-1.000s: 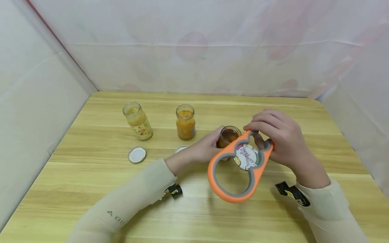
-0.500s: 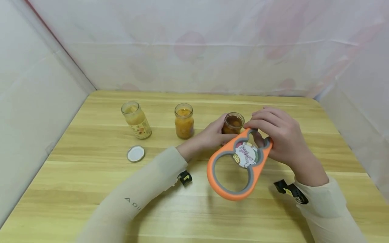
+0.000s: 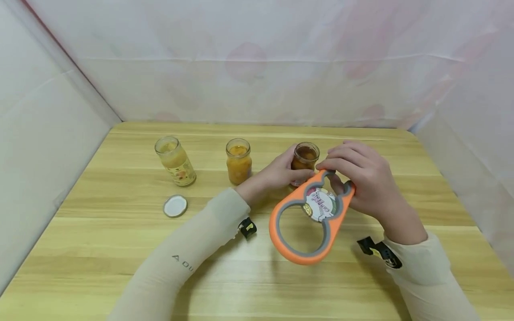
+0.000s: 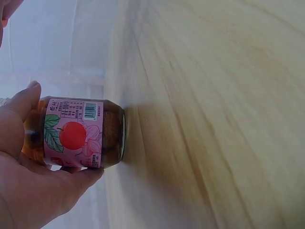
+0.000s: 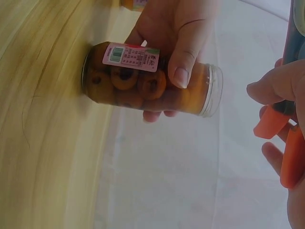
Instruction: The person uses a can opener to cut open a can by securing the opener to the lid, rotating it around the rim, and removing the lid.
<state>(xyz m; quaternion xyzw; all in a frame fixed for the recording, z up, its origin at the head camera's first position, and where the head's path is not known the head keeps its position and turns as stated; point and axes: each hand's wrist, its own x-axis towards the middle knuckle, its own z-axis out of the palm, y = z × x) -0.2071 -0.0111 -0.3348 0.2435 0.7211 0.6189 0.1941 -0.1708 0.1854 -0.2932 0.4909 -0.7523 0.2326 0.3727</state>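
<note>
In the head view my left hand (image 3: 279,171) grips an open glass jar (image 3: 306,161) of dark fruit pieces in liquid. Its pink label (image 4: 74,132) shows in the left wrist view. The jar is upright, its base at the tabletop; I cannot tell whether it touches. Close by on the right, my right hand (image 3: 363,180) holds an orange and grey jar opener (image 3: 300,195) by its narrow end, above the table. A printed lid (image 3: 320,203) shows within the opener's scalloped opening. In the right wrist view, my left thumb (image 5: 183,71) lies across the jar's side.
An open jar of orange fruit (image 3: 238,165) stands left of my left hand. Farther left is an open jar of pale yellow contents (image 3: 176,165), with a white lid (image 3: 175,206) lying in front. The wooden table (image 3: 100,249) has pale curtains (image 3: 249,84) around it.
My left hand has moved the dark fruit jar away from me, toward the back of the table. A lid near the middle is now hidden by my left arm. My right hand has hardly moved.
</note>
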